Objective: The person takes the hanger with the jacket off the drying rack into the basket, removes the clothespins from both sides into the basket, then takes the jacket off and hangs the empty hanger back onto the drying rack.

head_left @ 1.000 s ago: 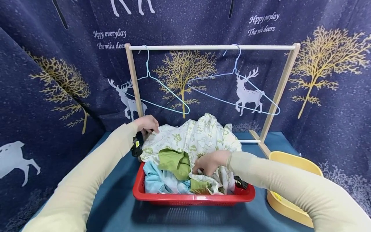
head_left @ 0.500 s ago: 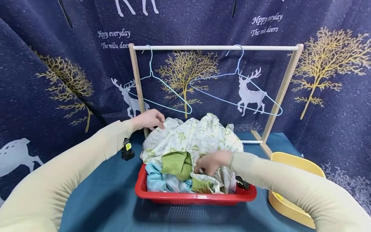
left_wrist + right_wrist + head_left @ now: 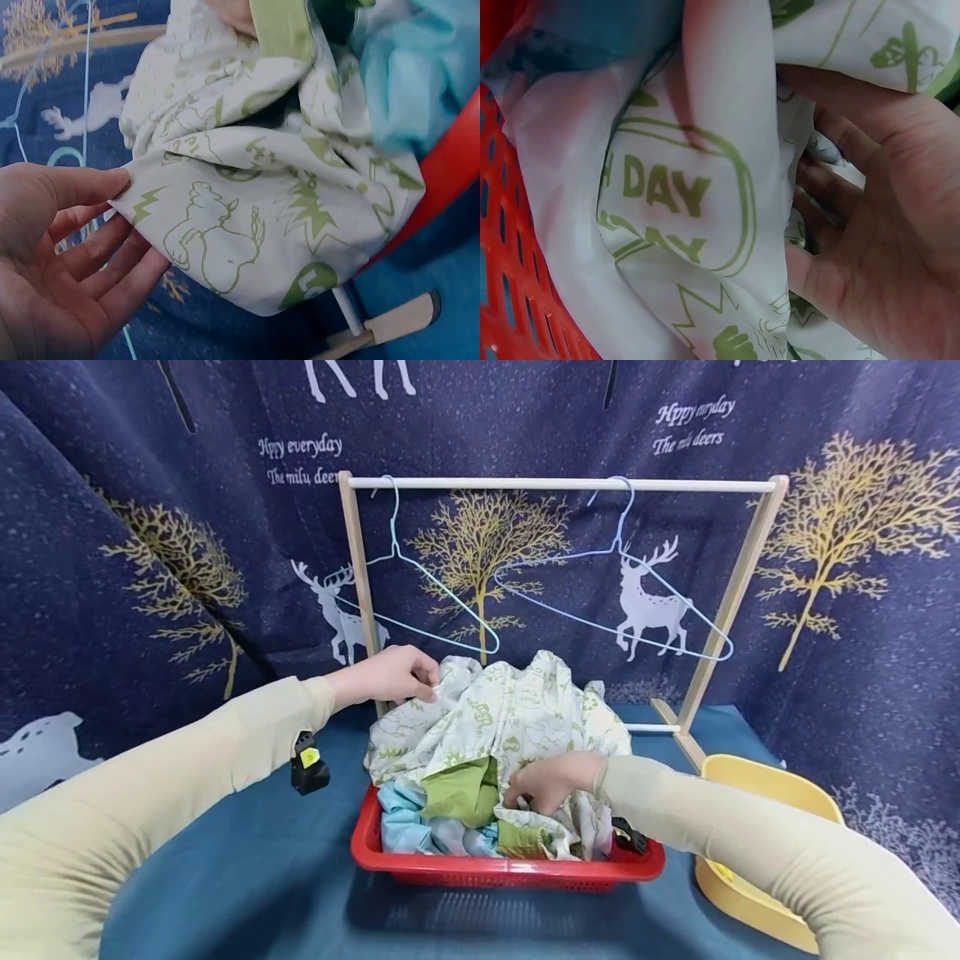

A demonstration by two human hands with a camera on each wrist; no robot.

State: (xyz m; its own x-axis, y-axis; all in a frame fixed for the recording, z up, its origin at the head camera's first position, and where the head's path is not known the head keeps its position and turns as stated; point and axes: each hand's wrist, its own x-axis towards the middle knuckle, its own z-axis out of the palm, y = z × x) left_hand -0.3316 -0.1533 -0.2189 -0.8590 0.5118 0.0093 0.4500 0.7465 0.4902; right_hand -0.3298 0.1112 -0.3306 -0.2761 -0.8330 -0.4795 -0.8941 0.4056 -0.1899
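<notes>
A white garment [image 3: 536,710] with green cartoon print and plain green parts spreads over the back of the red basket [image 3: 506,868]. At its far left my left hand [image 3: 397,675] pinches an edge. In the left wrist view the left thumb and fingers [image 3: 82,247] hold a corner of the printed cloth [image 3: 225,232], drawn out taut. My right hand [image 3: 553,781] is down among the cloth at the basket's right, fingers curled into it. From the right wrist, that hand [image 3: 885,202] grips folds of printed cloth [image 3: 682,187], its fingertips partly hidden behind them.
Light blue cloth [image 3: 405,827] lies in the basket's front left. Behind stands a wooden rack [image 3: 562,485] with a teal hanger [image 3: 435,589] and a lilac hanger [image 3: 615,552] on its bar. A yellow tub [image 3: 772,785] stands at right, partly behind the right forearm.
My left hand has moved right and slightly up with the garment's edge, bunching the cloth at left. The right hand has stayed in place among the cloth. The view has shifted a little.
</notes>
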